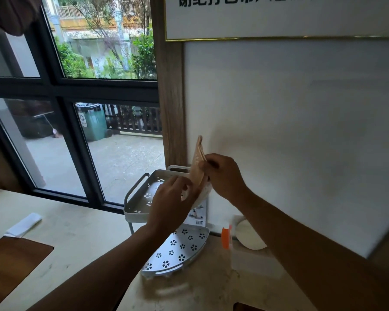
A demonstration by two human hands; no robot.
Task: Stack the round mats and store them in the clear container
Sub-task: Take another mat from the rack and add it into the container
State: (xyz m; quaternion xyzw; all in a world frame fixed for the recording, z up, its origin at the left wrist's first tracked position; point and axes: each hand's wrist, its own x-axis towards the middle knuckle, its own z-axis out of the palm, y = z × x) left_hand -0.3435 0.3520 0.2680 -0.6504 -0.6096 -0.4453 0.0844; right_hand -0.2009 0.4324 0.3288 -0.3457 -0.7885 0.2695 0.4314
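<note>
Corner rack (142, 187) by window, mats (198, 163) upright between left hand (171, 203), right hand (222, 176)

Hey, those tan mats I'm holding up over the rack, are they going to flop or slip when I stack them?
The mats look fairly stiff: they stand on edge between the left hand and right hand with only a slight bend. They seem thin and light, pinched by fingertips alone. Thin flat pieces may slide apart, so grip them together.
</note>
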